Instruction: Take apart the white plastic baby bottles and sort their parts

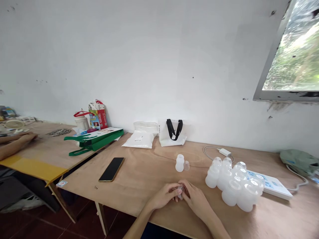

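My left hand (165, 196) and my right hand (194, 199) meet at the near edge of the wooden table (142, 172), fingertips pinched together on a small clear plastic piece (179, 190). Just beyond them a small white plastic bottle (179, 163) stands upright, with a clear cap (186, 165) beside it. To the right, a cluster of several translucent white bottles (234, 184) stands on the table.
A black phone (111, 169) lies to the left. At the wall sit a white bag with black handles (173, 133) and plastic packets (139, 139). A white power strip (271, 184) and charger (225, 152) lie right. Another person's arm (15, 142) rests on the neighbouring table, near a green bag (96, 138).
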Motion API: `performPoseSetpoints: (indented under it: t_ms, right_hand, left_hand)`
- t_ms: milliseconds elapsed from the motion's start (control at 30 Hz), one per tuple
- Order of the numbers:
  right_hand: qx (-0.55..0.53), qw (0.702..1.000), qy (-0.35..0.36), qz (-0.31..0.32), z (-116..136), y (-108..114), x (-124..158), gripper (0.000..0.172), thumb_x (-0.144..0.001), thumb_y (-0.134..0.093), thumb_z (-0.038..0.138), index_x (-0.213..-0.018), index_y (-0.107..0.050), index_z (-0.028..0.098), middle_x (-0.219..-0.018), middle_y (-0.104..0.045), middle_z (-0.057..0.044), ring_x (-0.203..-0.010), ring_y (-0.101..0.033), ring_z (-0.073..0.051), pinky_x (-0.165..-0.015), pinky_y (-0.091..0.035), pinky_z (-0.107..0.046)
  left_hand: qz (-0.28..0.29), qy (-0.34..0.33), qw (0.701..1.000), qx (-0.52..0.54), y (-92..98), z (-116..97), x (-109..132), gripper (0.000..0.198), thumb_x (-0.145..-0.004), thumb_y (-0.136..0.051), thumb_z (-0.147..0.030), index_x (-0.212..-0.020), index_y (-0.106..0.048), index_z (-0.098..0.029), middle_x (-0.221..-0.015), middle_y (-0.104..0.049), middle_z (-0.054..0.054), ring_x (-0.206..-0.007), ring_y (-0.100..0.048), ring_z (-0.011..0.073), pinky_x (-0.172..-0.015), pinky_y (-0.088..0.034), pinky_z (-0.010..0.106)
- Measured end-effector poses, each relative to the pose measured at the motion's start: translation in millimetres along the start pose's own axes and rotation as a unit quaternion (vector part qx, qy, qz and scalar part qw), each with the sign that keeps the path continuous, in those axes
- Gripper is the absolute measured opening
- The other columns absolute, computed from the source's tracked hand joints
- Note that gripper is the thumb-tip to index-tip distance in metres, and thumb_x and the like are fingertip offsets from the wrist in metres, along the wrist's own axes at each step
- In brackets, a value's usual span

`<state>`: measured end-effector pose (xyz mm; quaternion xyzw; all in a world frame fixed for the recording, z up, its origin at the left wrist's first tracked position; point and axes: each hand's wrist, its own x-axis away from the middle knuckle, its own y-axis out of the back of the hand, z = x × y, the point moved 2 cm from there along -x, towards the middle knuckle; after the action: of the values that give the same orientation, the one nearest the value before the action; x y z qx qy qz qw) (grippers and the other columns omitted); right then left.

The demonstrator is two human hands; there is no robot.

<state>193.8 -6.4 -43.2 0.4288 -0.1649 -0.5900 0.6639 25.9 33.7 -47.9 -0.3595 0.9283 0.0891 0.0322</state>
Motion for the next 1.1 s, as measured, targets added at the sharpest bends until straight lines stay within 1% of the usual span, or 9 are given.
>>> performPoseSetpoints:
  t_ms: [133,233,400,567,700,800,933,1033,1100]
  right_hand:
    - [0.0,1.0,-0.016,0.005,4,4,1,0.019,-0.098,-0.043,0.035,-0.109,-0.056,0.028,-0.103,-0.073,-0.002,-0.087,-0.07,-0.021,-0.073,-0.049,-0.03]
    - [0.001,1.0,-0.017,0.01,5,4,2,0.015,-0.096,-0.045,0.032,-0.104,-0.056,0.027,-0.098,-0.073,-0.001,-0.086,-0.069,-0.021,-0.071,-0.047,-0.029]
    - [0.024,0.999,-0.017,0.032,-1,-1,2,0.006,-0.091,-0.049,0.027,-0.096,-0.052,0.027,-0.087,-0.073,0.003,-0.073,-0.067,-0.019,-0.064,-0.042,-0.025]
    - [0.093,0.994,-0.024,0.042,-9,-9,4,0.009,-0.09,-0.05,0.024,-0.098,-0.048,0.027,-0.086,-0.073,0.002,-0.077,-0.07,-0.021,-0.063,-0.037,-0.025]
    - [0.107,0.993,-0.041,0.028,-6,-8,4,0.007,-0.093,-0.047,0.027,-0.1,-0.049,0.028,-0.081,-0.072,0.002,-0.075,-0.07,-0.021,-0.062,-0.035,-0.025]
    - [0.088,0.994,-0.056,0.024,-2,-4,4,0.014,-0.095,-0.044,0.029,-0.107,-0.052,0.029,-0.077,-0.071,0.004,-0.073,-0.07,-0.021,-0.064,-0.038,-0.025]
    - [0.084,0.992,-0.097,0.016,0,1,3,0.031,-0.094,-0.045,0.033,-0.124,-0.053,0.031,-0.079,-0.072,0.002,-0.078,-0.071,-0.023,-0.068,-0.043,-0.028]
    - [0.033,0.996,-0.065,0.041,4,2,3,0.038,-0.098,-0.039,0.035,-0.134,-0.048,0.03,-0.081,-0.073,0.001,-0.08,-0.072,-0.023,-0.072,-0.046,-0.03]
    - [0.012,0.998,-0.032,0.047,8,3,4,0.041,-0.101,-0.033,0.036,-0.14,-0.044,0.029,-0.089,-0.074,-0.001,-0.085,-0.072,-0.023,-0.076,-0.048,-0.031]
  left_hand:
    - [0.022,-0.005,1.0,-0.012,0.4,-7,3,0.057,-0.095,-0.052,-0.06,-0.133,-0.065,-0.018,-0.102,-0.067,0.008,-0.083,-0.056,0.0167,-0.077,-0.047,0.028]
    - [0.044,-0.021,0.998,-0.033,0.4,-14,5,0.055,-0.097,-0.049,-0.059,-0.133,-0.065,-0.021,-0.098,-0.065,0.006,-0.082,-0.053,0.016,-0.077,-0.045,0.027]
    - [0.057,-0.034,0.994,-0.088,-2.1,-18,6,0.053,-0.098,-0.045,-0.059,-0.13,-0.068,-0.023,-0.091,-0.064,0.004,-0.076,-0.05,0.0157,-0.077,-0.043,0.027]
    - [0.05,-0.031,0.992,-0.107,-6.8,-19,6,0.05,-0.099,-0.045,-0.058,-0.13,-0.068,-0.026,-0.097,-0.067,0.004,-0.073,-0.047,0.0154,-0.071,-0.039,0.025]
    - [0.022,-0.013,0.995,-0.093,-7.8,-15,4,0.052,-0.1,-0.043,-0.057,-0.13,-0.068,-0.024,-0.09,-0.066,0.003,-0.064,-0.04,0.0122,-0.062,-0.035,0.024]
    - [0.01,-0.005,0.997,-0.081,-9.2,-12,3,0.054,-0.1,-0.04,-0.057,-0.13,-0.068,-0.021,-0.095,-0.066,0.005,-0.062,-0.039,0.0109,-0.06,-0.034,0.023]
    - [-0.001,0.006,0.998,-0.067,-11.5,-8,2,0.051,-0.099,-0.044,-0.057,-0.13,-0.064,-0.022,-0.111,-0.066,0.007,-0.063,-0.044,0.0104,-0.061,-0.039,0.024]
    - [-0.022,0.002,0.999,-0.038,-12.3,-5,2,0.05,-0.101,-0.04,-0.057,-0.126,-0.061,-0.02,-0.099,-0.065,0.006,-0.066,-0.05,0.0117,-0.063,-0.042,0.024]
    - [-0.038,0.002,0.999,-0.029,-11.7,-1,0,0.048,-0.1,-0.041,-0.058,-0.122,-0.059,-0.019,-0.089,-0.062,0.003,-0.065,-0.05,0.0118,-0.063,-0.042,0.024]
